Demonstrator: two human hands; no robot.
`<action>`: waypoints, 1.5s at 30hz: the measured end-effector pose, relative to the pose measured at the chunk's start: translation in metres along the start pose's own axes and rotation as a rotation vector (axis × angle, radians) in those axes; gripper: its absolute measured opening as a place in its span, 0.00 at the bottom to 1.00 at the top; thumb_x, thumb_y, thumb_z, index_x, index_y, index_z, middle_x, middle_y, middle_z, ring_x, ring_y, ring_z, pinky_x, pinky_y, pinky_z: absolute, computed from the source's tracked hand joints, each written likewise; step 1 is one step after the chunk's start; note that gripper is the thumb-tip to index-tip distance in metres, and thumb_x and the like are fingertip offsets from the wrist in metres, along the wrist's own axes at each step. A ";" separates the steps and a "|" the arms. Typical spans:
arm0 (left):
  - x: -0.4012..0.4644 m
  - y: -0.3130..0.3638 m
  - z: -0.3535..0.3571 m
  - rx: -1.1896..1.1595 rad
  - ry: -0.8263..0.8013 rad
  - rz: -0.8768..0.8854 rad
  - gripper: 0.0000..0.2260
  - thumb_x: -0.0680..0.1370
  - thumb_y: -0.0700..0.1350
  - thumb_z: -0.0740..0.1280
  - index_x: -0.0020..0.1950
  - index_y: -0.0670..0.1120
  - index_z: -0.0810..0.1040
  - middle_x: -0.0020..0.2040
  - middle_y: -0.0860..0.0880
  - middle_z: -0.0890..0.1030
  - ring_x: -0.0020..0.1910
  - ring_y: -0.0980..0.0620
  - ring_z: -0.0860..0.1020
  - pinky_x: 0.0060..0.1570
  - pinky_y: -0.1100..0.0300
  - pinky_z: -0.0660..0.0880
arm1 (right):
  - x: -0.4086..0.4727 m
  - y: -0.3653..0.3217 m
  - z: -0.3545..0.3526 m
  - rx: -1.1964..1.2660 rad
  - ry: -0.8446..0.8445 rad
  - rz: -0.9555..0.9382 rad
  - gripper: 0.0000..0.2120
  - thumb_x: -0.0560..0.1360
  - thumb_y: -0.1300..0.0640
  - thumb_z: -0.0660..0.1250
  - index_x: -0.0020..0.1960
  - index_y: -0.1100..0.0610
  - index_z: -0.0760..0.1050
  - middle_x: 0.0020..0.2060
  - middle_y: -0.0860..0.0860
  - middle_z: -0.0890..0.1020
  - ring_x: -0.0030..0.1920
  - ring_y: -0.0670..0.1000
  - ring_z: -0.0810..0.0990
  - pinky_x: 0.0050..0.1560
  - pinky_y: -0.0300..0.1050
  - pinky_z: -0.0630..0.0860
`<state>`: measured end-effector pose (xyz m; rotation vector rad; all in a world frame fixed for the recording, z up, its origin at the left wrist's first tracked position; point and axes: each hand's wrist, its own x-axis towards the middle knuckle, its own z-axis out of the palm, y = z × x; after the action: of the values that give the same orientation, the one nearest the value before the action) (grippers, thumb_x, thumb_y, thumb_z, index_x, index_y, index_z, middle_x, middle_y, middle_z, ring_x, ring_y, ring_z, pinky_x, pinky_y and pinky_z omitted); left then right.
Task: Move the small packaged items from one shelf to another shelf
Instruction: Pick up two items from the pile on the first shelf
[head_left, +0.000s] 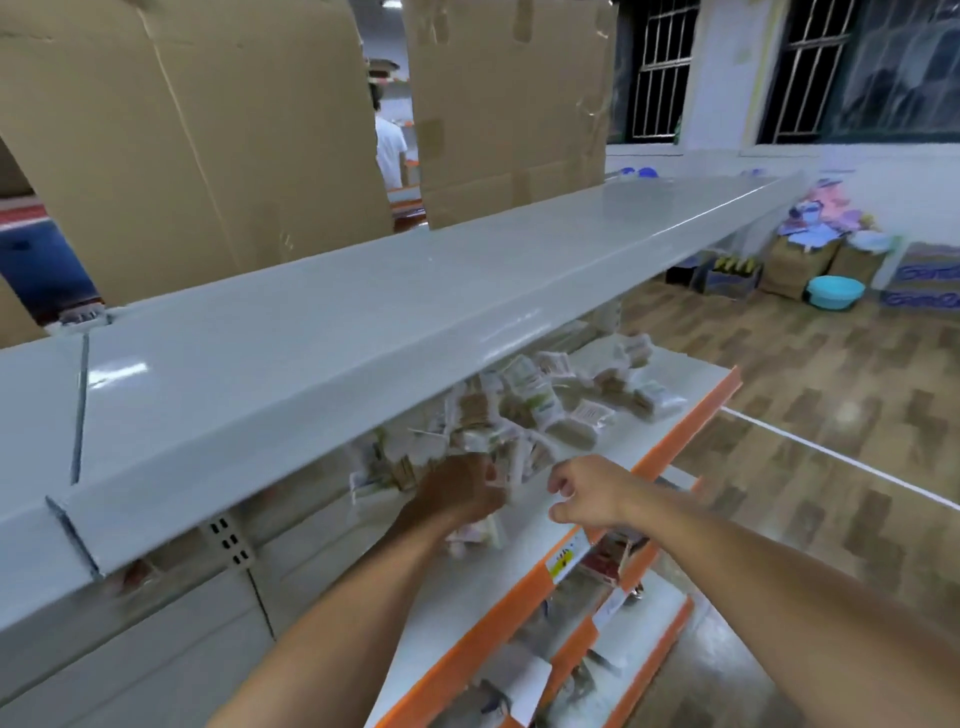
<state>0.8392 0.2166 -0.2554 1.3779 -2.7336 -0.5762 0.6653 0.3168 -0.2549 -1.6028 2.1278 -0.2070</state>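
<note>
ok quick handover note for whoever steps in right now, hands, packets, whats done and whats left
Left hand: reaching under the grey top shelf, gripping a bunch of small packets.
Right hand: loosely curled, holding nothing, above the orange-edged shelf.
Packets: a loose pile lies on that orange-edged shelf.
Done: nothing visible on the top shelf.
Left: most of the pile is yet to be moved; the target shelf cannot be told from the view.

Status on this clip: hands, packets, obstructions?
Left hand gripping small clear packets on white orange-edged shelf. Right hand loosely curled, empty. Grey top shelf overhangs the pile.
</note>
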 end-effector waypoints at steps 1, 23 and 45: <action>0.005 -0.001 0.000 0.000 0.029 -0.022 0.16 0.75 0.53 0.69 0.55 0.44 0.79 0.54 0.44 0.82 0.54 0.44 0.81 0.50 0.56 0.75 | 0.008 0.003 -0.005 -0.022 -0.015 -0.023 0.23 0.75 0.48 0.70 0.68 0.54 0.74 0.62 0.53 0.77 0.60 0.53 0.78 0.58 0.45 0.76; 0.053 -0.018 0.021 0.050 0.360 -0.403 0.19 0.77 0.54 0.67 0.66 0.50 0.70 0.65 0.44 0.69 0.64 0.42 0.68 0.63 0.49 0.70 | 0.095 0.038 -0.048 -0.121 -0.035 -0.276 0.16 0.78 0.54 0.64 0.64 0.59 0.76 0.59 0.55 0.80 0.58 0.54 0.79 0.60 0.49 0.77; -0.008 -0.090 -0.005 -0.224 0.352 -0.511 0.19 0.71 0.51 0.76 0.57 0.51 0.73 0.55 0.48 0.80 0.50 0.48 0.79 0.46 0.53 0.79 | 0.134 -0.038 -0.014 0.030 0.255 -0.451 0.15 0.72 0.61 0.70 0.58 0.60 0.81 0.55 0.57 0.82 0.57 0.56 0.80 0.51 0.39 0.71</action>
<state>0.9142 0.1729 -0.2795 1.9052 -1.9825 -0.5649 0.6640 0.1768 -0.2646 -2.1160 1.8904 -0.6130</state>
